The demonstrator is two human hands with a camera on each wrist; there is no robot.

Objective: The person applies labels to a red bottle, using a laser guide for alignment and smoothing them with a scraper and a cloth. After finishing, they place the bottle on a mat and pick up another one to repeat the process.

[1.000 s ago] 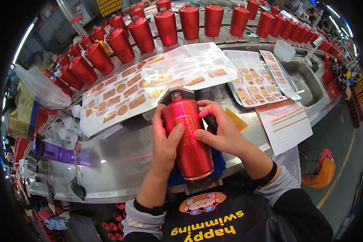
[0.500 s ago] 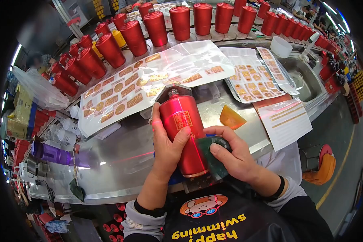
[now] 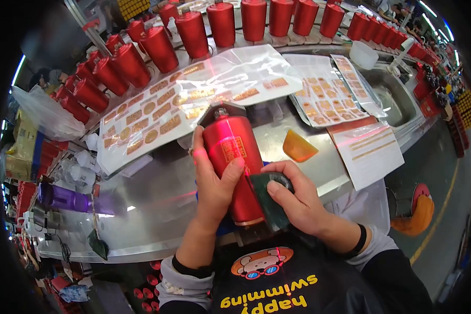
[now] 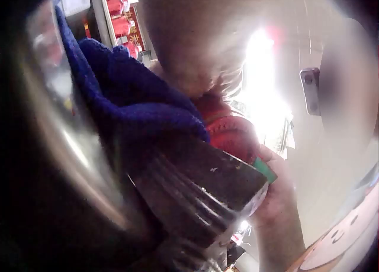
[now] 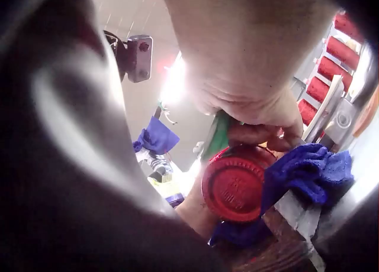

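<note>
The red bottle (image 3: 234, 175) lay in the middle of the head view, tilted, its neck toward the top and its base toward the person. The left hand (image 3: 212, 183) gripped it from the left side — thumb pressed flat on the front beside the gold print, one finger stretched along the edge, the others hidden behind. At the right side, the right hand (image 3: 304, 204) pinched a dark green piece (image 3: 268, 201) between its thumb and bent fingers; the piece's edge met the lower right of the bottle. How the remaining right fingers lay, I could not tell. In the left wrist view, a blue cloth (image 4: 136, 100) lay by the bottle's base. An orange piece (image 3: 299, 146) rested on the metal table (image 3: 157, 209), right of centre, below sheets of gold labels (image 3: 193, 99) — with red bottles (image 3: 222, 23) lined up across the top.
</note>
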